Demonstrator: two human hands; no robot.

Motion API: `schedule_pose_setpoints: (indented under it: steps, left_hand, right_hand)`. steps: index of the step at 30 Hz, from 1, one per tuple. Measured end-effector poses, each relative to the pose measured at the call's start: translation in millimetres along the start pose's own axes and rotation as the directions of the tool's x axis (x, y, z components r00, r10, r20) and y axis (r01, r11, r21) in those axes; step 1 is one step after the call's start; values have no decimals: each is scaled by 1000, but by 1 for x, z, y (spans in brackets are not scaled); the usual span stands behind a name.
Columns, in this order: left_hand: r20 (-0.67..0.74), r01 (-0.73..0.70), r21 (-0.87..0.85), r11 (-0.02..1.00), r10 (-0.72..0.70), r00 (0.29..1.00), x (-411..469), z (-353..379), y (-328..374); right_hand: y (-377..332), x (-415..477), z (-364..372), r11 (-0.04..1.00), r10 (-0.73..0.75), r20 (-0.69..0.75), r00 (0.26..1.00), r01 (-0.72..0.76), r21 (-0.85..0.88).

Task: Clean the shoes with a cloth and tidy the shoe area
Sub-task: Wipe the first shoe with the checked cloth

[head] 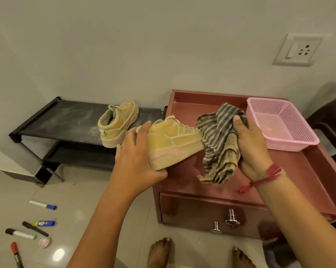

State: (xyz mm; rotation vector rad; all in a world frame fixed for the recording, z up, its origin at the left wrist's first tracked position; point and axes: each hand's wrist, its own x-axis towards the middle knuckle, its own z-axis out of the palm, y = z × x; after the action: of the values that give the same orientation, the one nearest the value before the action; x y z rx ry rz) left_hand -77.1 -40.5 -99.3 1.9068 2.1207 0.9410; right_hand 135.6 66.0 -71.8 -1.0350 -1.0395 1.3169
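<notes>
Leftmost, scattered on the floor (pixel 76 200): a blue-capped marker (pixel 42 204), a blue tube (pixel 44 223), a black pen (pixel 35 228), a black-capped marker (pixel 20 234), a pink disc (pixel 44 242) and a red marker (pixel 16 254), all well apart from the rack.

Next, against the wall, a black two-tier rack (pixel 57 117), dusty on top. On its upper tier, near the right end, one tan shoe (pixel 118 122), upright on its sole, heel toward the camera. Lower tier partly hidden by the upper.

Then the left hand (pixel 136 151), curled round the heel of a second shoe (pixel 173 140), thumb under the sole, fingers up behind the collar. Held in the air, tilted, over the left edge of the counter (pixel 308 171), toe to the right.

Right against that toe, a striped cloth (pixel 219 142), bunched and hanging, gripped in the right hand (pixel 250 146) with fingers wrapped over the folds. Red thread (pixel 269 175) round that wrist.

Beneath both, the maroon counter with its raised rim. On its far right corner, a pink basket (pixel 290 145), mesh bottom in plain view. Under the top, a drawer (pixel 192 207) with two metal knobs (pixel 230 217), contents out of sight.

High on the wall at right, a socket (pixel 298 49). Along the bottom edge, two bare feet (pixel 161 252).
</notes>
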Motion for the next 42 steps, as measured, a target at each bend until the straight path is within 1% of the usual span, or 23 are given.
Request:
schedule_pose_setpoints:
  steps: [2, 3, 5, 6, 8, 10, 12, 13, 14, 15, 17, 18, 19, 22, 23, 26, 27, 30, 31, 33, 34, 38, 42]
  left_hand:
    - [-7, -15, 0, 1000, 15, 1000, 1, 0, 1]
    - [1, -27, -17, 999, 27, 1000, 1, 0, 1]
    - [17, -50, -38, 998, 50, 999, 0, -2, 3]
    - [25, -59, -41, 997, 60, 998, 0, -2, 4]
    - [34, -84, -50, 995, 86, 996, 0, -2, 9]
    - [29, -126, -75, 989, 129, 991, 0, -2, 12]
    - [24, -167, -101, 981, 170, 985, 1, -3, 13]
    - [28, -187, -109, 976, 191, 981, 1, -3, 12]
    - [35, -207, -114, 972, 212, 977, 1, -4, 11]
    - [38, -223, -117, 968, 229, 973, 1, -5, 10]
    - [46, -248, -123, 961, 255, 966, 1, -5, 10]
    - [53, -259, -127, 958, 267, 962, 0, -5, 9]
    - [58, -265, -133, 955, 275, 960, 0, -5, 9]
    - [59, -261, -166, 951, 274, 960, 3, -6, 4]
    - [64, -258, -175, 950, 272, 960, 4, -7, 2]
    - [66, -255, -180, 950, 270, 961, 4, -6, 3]
    - [64, -256, -182, 949, 272, 960, 3, -6, 3]
    - [62, -263, -198, 944, 280, 958, 3, -5, 1]
    - [64, -265, -200, 943, 283, 957, 3, -5, 1]
    - [68, -276, -197, 941, 294, 953, 2, -5, 3]
    - [68, -279, -198, 940, 297, 953, 2, -4, 4]
    - [60, -272, -229, 935, 292, 955, 3, -5, 2]
    - [60, -262, -231, 937, 283, 957, 2, -5, 3]
  right_hand:
    - [5, 3, -1, 987, -85, -21, 996, 82, -135]
    - [5, 2, -2, 939, -217, -1, 976, 208, -274]
    - [2, -4, -1, 703, -480, 144, 865, 478, -527]
    - [1, -10, 3, 563, -549, 247, 799, 571, -597]
    - [7, -24, 14, 379, -531, 450, 718, 676, -632]
    - [21, -34, 25, 284, -394, 661, 638, 769, -573]
    - [37, -35, 28, 302, -269, 775, 572, 814, -496]
    - [41, -33, 25, 348, -247, 787, 566, 809, -473]
    - [42, -30, 21, 412, -258, 768, 586, 786, -461]
    - [42, -26, 17, 488, -277, 716, 641, 736, -470]
    - [39, -15, 10, 648, -286, 544, 789, 577, -497]
    - [37, -14, 8, 686, -289, 491, 822, 535, -493]
    - [36, -17, 8, 700, -299, 491, 818, 538, -470]
    - [39, -36, 13, 642, -327, 654, 682, 668, -376]
    - [40, -35, 13, 636, -322, 670, 668, 678, -370]
    - [38, -21, 10, 714, -310, 512, 801, 552, -431]
    - [37, -21, 9, 713, -311, 503, 806, 548, -438]
    - [38, -33, 11, 663, -309, 628, 714, 636, -396]
    - [38, -32, 10, 671, -298, 617, 728, 620, -407]
    - [35, -25, 9, 716, -278, 498, 822, 523, -462]
    - [34, -24, 9, 718, -278, 470, 838, 506, -478]
    - [36, -42, 17, 685, -284, 621, 731, 607, -402]
    - [34, -30, 12, 706, -276, 512, 814, 533, -466]
